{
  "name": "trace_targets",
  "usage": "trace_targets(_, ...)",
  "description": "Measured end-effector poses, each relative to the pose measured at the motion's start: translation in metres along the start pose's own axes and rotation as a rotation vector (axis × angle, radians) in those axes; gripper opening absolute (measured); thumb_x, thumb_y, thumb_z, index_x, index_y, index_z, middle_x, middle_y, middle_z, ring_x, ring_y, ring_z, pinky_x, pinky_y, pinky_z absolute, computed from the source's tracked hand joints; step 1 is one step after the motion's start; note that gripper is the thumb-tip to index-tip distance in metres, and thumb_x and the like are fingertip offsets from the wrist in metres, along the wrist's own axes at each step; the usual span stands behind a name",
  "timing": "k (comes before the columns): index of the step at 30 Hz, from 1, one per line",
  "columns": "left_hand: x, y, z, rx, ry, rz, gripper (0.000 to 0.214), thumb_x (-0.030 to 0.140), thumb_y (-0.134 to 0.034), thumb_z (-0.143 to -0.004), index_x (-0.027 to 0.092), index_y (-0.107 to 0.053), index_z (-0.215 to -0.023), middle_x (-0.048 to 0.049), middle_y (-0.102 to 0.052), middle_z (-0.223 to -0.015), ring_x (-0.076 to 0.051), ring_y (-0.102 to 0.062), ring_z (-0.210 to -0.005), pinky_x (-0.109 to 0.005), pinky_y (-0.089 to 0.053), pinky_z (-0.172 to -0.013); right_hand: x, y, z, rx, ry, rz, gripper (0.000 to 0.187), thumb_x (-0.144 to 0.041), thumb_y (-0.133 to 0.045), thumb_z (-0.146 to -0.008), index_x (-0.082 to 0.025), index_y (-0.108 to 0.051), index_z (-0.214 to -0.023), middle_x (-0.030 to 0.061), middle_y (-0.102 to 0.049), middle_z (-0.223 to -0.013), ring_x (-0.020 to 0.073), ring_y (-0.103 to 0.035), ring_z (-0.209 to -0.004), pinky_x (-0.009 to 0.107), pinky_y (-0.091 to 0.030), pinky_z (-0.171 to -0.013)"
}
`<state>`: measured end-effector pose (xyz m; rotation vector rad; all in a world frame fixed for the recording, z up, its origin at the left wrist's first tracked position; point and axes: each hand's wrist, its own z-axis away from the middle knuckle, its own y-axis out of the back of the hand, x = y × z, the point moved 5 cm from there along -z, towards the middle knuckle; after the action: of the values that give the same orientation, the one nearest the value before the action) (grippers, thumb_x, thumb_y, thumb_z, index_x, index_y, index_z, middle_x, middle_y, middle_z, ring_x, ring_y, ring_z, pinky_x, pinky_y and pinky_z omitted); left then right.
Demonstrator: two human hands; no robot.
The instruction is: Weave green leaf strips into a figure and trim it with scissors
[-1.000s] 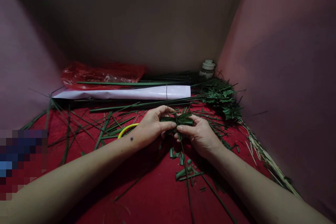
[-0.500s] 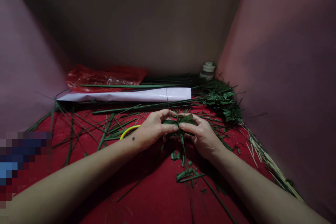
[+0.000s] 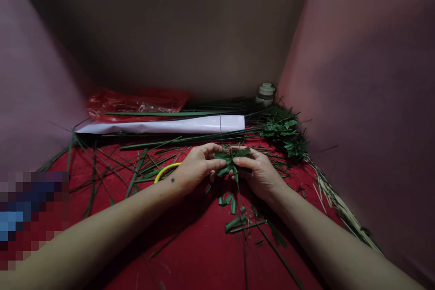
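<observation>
Between my two hands is a small flower shape folded from green leaf strips (image 3: 224, 163), with a thin stem hanging below it. My left hand (image 3: 203, 163) pinches its left side, the thumb lying on a petal-like fold. On the other side, my right hand (image 3: 262, 170) pinches it near the centre with thumb and fingers. Some of the fingertips are hidden behind the leaf. Cut green leaf scraps (image 3: 236, 223) lie on the red surface under my hands. The yellow handle (image 3: 166, 170) of something shows beside my left wrist.
A white wrapped roll (image 3: 190, 123) lies across the back, before a red plastic bag (image 3: 136, 100). Finished-looking green leaf pieces (image 3: 287, 131) are bunched at back right, near a small lidded jar (image 3: 265, 94). Pale thin sticks (image 3: 343, 208) run along the right wall; loose green strips (image 3: 136, 172) lie left.
The folds at the left of the leaf flower now show wider under my left thumb. My right thumb stays near its centre. The view has shifted slightly.
</observation>
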<state>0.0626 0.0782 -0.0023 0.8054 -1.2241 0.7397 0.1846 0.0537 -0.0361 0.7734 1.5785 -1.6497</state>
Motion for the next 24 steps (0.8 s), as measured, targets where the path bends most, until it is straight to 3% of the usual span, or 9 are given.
trace_targets(5,0.007,0.003,-0.002,-0.012,-0.06,-0.114,0.032,0.033,-0.06,-0.072,0.014,-0.055,-0.096,-0.0004,-0.061,-0.069,-0.008,-0.05,-0.048,-0.02,-0.037,-0.045,0.002,-0.001,0.001,-0.043,-0.01,0.0,0.037,-0.017,-0.071,-0.059,-0.015,-0.06,-0.095,0.0055,-0.065,-0.081,0.0143,-0.059,-0.057,0.025,-0.049,-0.048)
trace_targets(10,0.04,0.046,0.005,0.06,-0.18,-0.33,0.028,0.036,-0.053,-0.076,0.015,-0.058,-0.094,-0.0024,-0.06,-0.075,-0.011,-0.056,-0.061,-0.023,-0.043,-0.056,-0.005,0.013,-0.003,0.07,-0.002,-0.016,0.026,-0.014,-0.074,-0.055,-0.013,-0.058,-0.075,0.0017,-0.061,-0.066,0.0128,-0.056,-0.051,0.025,-0.049,-0.046)
trace_targets(13,0.047,0.066,0.019,0.036,-0.149,-0.743,0.022,0.036,-0.053,-0.075,0.017,-0.06,-0.086,-0.0026,-0.061,-0.074,-0.013,-0.055,-0.064,-0.022,-0.04,-0.056,-0.008,0.017,-0.005,0.074,-0.027,-0.026,0.026,-0.014,-0.075,-0.054,-0.013,-0.055,-0.071,0.0006,-0.059,-0.064,0.0125,-0.056,-0.052,0.027,-0.051,-0.049)
trace_targets(15,0.036,0.07,0.03,-0.011,-0.079,-1.077,0.022,0.037,-0.054,-0.073,0.019,-0.06,-0.083,-0.0038,-0.061,-0.075,-0.016,-0.055,-0.065,-0.024,-0.036,-0.055,-0.01,0.017,-0.005,0.059,-0.033,-0.021,0.026,-0.015,-0.075,-0.054,-0.013,-0.054,-0.07,0.0004,-0.059,-0.065,0.0123,-0.056,-0.052,0.027,-0.051,-0.05)
trace_targets(16,0.027,0.073,0.034,0.021,-0.01,-1.219,0.021,0.039,-0.054,-0.072,0.019,-0.058,-0.079,-0.0043,-0.06,-0.07,-0.016,-0.053,-0.06,-0.024,-0.033,-0.052,-0.011,0.016,-0.004,0.057,-0.029,-0.017,0.026,-0.015,-0.075,-0.054,-0.013,-0.054,-0.07,0.0002,-0.058,-0.065,0.0122,-0.056,-0.052,0.027,-0.05,-0.05)
trace_targets(18,0.009,0.073,0.041,0.034,0.051,-1.372,0.018,0.035,-0.054,-0.07,0.02,-0.055,-0.078,-0.0062,-0.061,-0.072,-0.018,-0.052,-0.058,-0.026,-0.029,-0.051,-0.012,0.014,-0.004,0.048,-0.011,-0.007,0.026,-0.015,-0.074,-0.054,-0.013,-0.054,-0.07,-0.0001,-0.058,-0.065,0.012,-0.055,-0.052,0.027,-0.05,-0.05)
trace_targets(20,-0.003,0.073,0.043,0.081,0.029,-1.378,0.017,0.035,-0.045,-0.076,0.02,-0.052,-0.081,-0.0081,-0.061,-0.077,-0.018,-0.053,-0.061,-0.027,-0.028,-0.052,-0.013,0.013,-0.005,0.011,0.011,0.007,0.024,-0.014,-0.073,-0.055,-0.013,-0.054,-0.07,0.0002,-0.057,-0.065,0.0115,-0.054,-0.051,0.026,-0.049,-0.048)
trace_targets(22,-0.012,0.083,0.043,0.163,0.116,-1.361,0.018,0.036,-0.044,-0.074,0.02,-0.049,-0.081,-0.0068,-0.058,-0.073,-0.018,-0.051,-0.058,-0.027,-0.027,-0.051,-0.014,0.012,-0.006,-0.035,0.034,0.009,0.021,-0.014,-0.071,-0.057,-0.012,-0.055,-0.07,0.0007,-0.057,-0.066,0.0111,-0.053,-0.052,0.025,-0.047,-0.046)
trace_targets(24,-0.015,0.089,0.043,0.083,0.112,-1.228,0.017,0.033,-0.044,-0.072,0.019,-0.049,-0.081,-0.0037,-0.056,-0.073,-0.017,-0.051,-0.062,-0.026,-0.031,-0.052,-0.016,0.012,-0.006,-0.075,0.049,-0.004,0.019,-0.014,-0.069,-0.058,-0.012,-0.055,-0.071,0.0006,-0.056,-0.067,0.0108,-0.052,-0.052,0.024,-0.044,-0.044)
